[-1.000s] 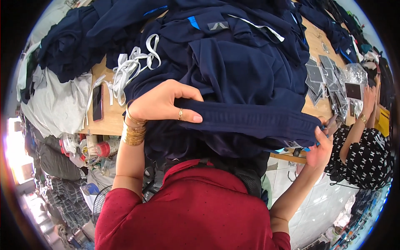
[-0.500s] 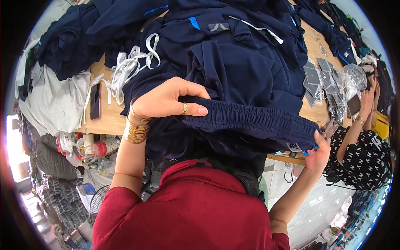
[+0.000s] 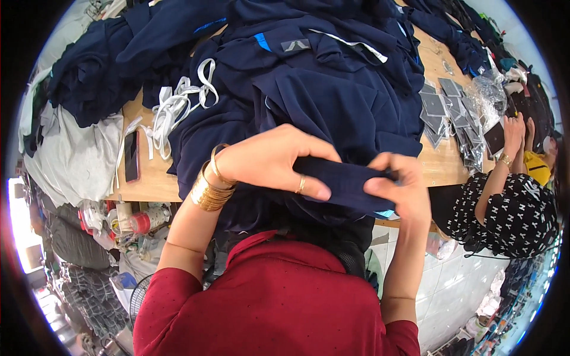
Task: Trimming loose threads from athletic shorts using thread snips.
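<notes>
My left hand (image 3: 274,160), with gold bangles at the wrist and a ring, grips the elastic waistband of a navy garment (image 3: 347,181) from above. My right hand (image 3: 401,184) pinches the same waistband at its right end, close to the left hand. The band is folded short between the two hands. The rest of the navy garment (image 3: 332,101) hangs from the pile on the wooden table (image 3: 151,181) down over my red top.
A heap of navy clothes (image 3: 249,53) covers the table. White drawstrings (image 3: 178,104) and a dark phone (image 3: 131,155) lie at its left edge, next to grey fabric (image 3: 71,154). Grey tags in plastic bags (image 3: 457,113) lie at right, where another person (image 3: 510,196) works.
My right hand has come left along the waistband, from arm's length to right beside my left hand. The stretched band is now doubled between them.
</notes>
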### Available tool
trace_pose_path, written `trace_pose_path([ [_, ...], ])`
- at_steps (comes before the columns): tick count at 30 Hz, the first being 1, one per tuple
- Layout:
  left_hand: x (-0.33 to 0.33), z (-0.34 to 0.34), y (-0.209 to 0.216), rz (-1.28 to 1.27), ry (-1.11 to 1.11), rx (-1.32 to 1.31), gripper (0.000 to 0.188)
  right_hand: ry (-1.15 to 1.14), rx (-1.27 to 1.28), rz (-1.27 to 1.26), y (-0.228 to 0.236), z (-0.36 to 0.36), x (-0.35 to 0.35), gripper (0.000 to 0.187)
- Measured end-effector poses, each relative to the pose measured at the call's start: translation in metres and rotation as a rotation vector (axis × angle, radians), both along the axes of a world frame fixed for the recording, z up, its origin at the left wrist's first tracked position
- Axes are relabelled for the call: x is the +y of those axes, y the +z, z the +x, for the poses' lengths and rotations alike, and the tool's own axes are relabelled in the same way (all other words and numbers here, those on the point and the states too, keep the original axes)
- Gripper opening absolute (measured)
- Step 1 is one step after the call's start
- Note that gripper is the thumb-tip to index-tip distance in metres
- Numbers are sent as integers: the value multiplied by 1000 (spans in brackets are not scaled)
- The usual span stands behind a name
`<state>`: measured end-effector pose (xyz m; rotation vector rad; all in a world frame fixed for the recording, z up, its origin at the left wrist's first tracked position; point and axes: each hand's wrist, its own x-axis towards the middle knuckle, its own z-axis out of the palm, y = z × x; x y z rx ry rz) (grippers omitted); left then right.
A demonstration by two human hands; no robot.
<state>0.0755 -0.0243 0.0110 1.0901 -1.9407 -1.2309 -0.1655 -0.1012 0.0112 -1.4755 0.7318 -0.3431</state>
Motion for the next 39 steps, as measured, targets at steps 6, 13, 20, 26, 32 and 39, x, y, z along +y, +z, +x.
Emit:
trace_pose_path([
  [6,4,-6,-22,-254,185,-144,34,-423,-577,112,10,-54,-16,26],
  [13,5,31,-14,18,431,73,24,-875,-658,170,28,-84,-6,15],
  [20,4,32,1,169,458,225,31,-866,-648,133,28,-97,1,12],
  [26,2,32,-1,258,447,321,39,-928,-629,134,28,-99,3,11],
  [32,3,33,-3,343,476,371,39,-948,-643,169,24,-102,2,11],
  [39,2,24,-4,354,507,397,37,-813,-612,186,-6,-108,-16,14],
])
